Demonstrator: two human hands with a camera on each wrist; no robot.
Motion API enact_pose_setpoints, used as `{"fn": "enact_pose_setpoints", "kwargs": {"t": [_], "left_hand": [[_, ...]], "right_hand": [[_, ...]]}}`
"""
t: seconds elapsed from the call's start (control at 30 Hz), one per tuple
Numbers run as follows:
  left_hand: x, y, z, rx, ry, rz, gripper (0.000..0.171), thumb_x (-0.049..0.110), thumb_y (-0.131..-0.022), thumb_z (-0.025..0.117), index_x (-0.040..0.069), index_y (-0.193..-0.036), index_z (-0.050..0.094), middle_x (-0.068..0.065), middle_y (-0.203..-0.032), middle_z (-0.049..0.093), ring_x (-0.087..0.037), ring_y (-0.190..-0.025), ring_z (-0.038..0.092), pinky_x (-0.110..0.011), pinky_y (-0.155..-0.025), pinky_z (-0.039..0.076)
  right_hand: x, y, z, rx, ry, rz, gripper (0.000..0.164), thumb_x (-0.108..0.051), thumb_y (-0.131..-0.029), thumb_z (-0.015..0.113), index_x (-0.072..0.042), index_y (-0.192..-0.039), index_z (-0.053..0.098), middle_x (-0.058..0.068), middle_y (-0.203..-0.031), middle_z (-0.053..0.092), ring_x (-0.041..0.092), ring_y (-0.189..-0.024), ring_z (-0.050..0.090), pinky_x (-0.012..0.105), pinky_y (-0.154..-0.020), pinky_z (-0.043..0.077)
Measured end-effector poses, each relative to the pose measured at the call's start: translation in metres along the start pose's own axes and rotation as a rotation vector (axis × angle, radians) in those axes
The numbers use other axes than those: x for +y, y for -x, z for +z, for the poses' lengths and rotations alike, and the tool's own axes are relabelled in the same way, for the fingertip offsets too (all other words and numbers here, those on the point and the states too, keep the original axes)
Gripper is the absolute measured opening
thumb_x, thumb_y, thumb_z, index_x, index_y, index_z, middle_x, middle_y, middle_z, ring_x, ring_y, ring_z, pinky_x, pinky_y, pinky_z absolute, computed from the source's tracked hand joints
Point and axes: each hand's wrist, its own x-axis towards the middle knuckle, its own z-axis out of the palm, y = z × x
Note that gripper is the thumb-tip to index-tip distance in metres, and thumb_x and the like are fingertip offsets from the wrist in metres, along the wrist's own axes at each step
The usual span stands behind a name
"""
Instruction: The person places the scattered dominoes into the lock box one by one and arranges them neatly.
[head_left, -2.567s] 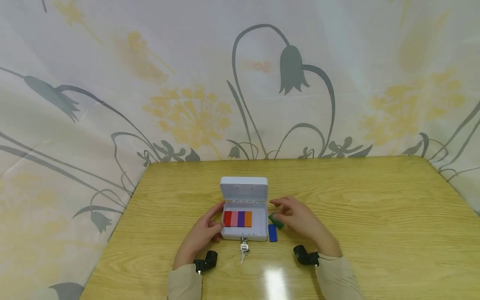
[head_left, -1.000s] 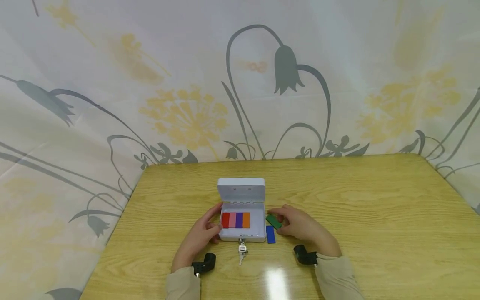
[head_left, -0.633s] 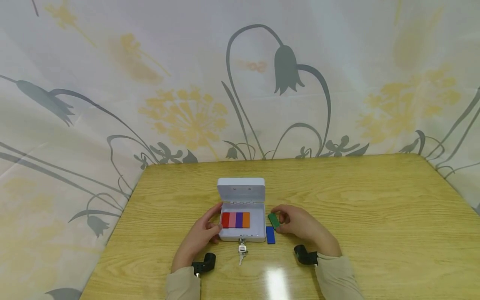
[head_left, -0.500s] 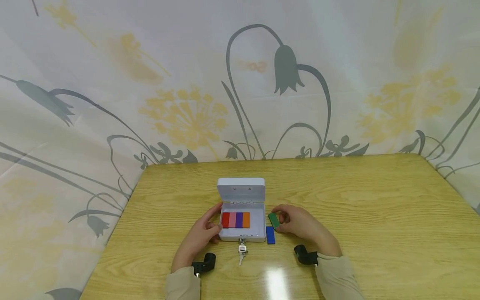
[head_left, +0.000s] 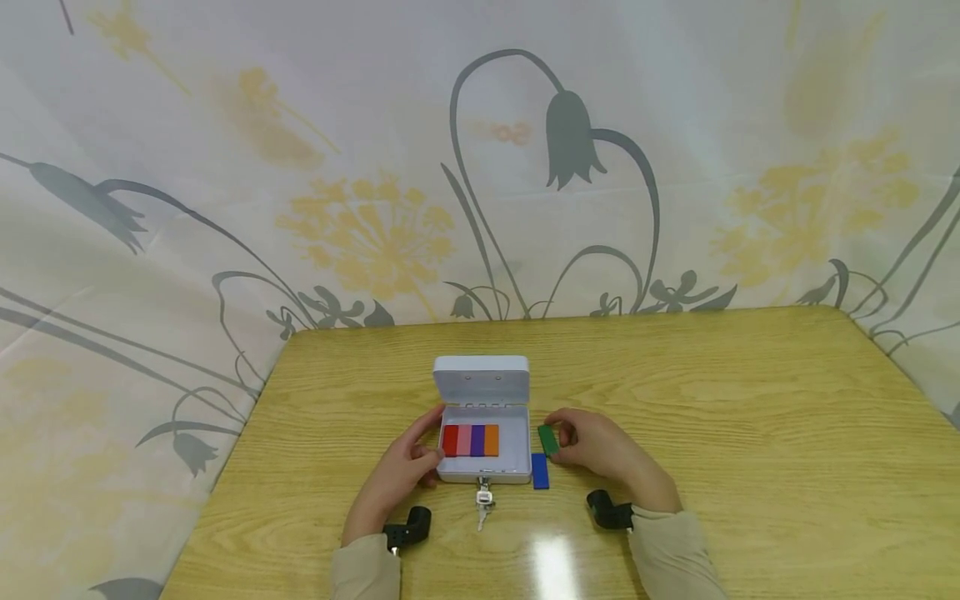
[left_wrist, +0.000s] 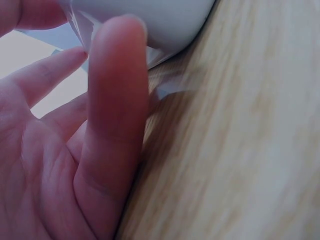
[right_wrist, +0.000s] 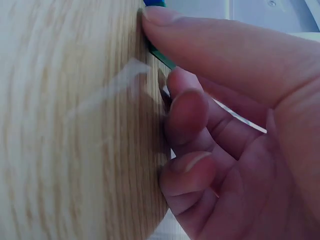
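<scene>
A white cash box (head_left: 514,446) stands with its lid (head_left: 480,387) raised. In it, red (head_left: 451,442), pink (head_left: 464,442), purple (head_left: 477,442) and orange (head_left: 491,442) blocks lie side by side against the left. My left hand (head_left: 401,467) holds the box's left side, thumb at the front rim and index finger toward the back corner. Right of the box, my right hand (head_left: 596,442) pinches a green block (head_left: 548,441) between thumb and fingers, low over the table; the right wrist view shows its green edge (right_wrist: 161,57) under the thumb. A blue block (head_left: 540,472) lies in front of it.
Keys (head_left: 484,504) hang from the lock at the box's front. The wooden table (head_left: 712,400) reaches back to a flower-patterned curtain (head_left: 360,125). Black wrist cameras (head_left: 408,527) sit on both forearms.
My right hand has come down from spread fingers over the green block to pinch it. The block has turned from a slant to nearly in line with the box's side. My left hand stays put.
</scene>
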Motion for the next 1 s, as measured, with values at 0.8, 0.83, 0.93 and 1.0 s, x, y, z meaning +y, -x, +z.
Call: {"fn": "enact_pose_setpoints", "kwargs": {"t": [0.8,0.83,0.93,1.0], "left_hand": [[0.0008,0.0011,0.0000,-0.003,-0.003,0.006,0.062,0.000,-0.083,0.051,0.014,-0.140,0.031,-0.015,-0.139,0.031,-0.021,-0.062,0.052,-0.033,-0.057,0.048],[0.0007,0.0011,0.0000,-0.004,-0.003,0.007,0.062,0.000,-0.083,0.051,0.014,-0.140,0.030,-0.015,-0.139,0.031,-0.021,-0.062,0.052,-0.033,-0.057,0.048],[0.0006,0.0010,-0.0003,-0.007,-0.002,0.009,0.062,0.000,-0.083,0.051,0.013,-0.140,0.030,-0.015,-0.139,0.030,-0.021,-0.062,0.052,-0.033,-0.057,0.048],[0.0007,0.0010,-0.0005,-0.007,-0.001,0.007,0.062,0.000,-0.083,0.051,0.014,-0.140,0.030,-0.015,-0.139,0.030,-0.021,-0.062,0.052,-0.033,-0.057,0.048]], "right_hand": [[-0.0005,-0.0003,-0.0016,0.074,-0.061,0.018,0.042,-0.033,-0.077,0.067,-0.011,-0.111,0.056,-0.006,-0.074,0.053,0.011,-0.062,0.047,0.027,-0.058,0.040],[-0.0010,-0.0006,-0.0015,0.082,-0.066,0.023,0.042,-0.034,-0.077,0.067,-0.012,-0.111,0.056,-0.005,-0.074,0.053,0.011,-0.063,0.047,0.028,-0.058,0.040],[-0.0027,-0.0011,-0.0018,0.109,-0.090,0.044,0.043,-0.037,-0.077,0.066,-0.013,-0.111,0.056,-0.005,-0.074,0.054,0.012,-0.063,0.048,0.028,-0.058,0.040],[-0.0039,-0.0012,-0.0020,0.124,-0.104,0.052,0.044,-0.040,-0.077,0.066,-0.014,-0.111,0.056,-0.005,-0.075,0.054,0.012,-0.063,0.049,0.029,-0.057,0.040]]}}
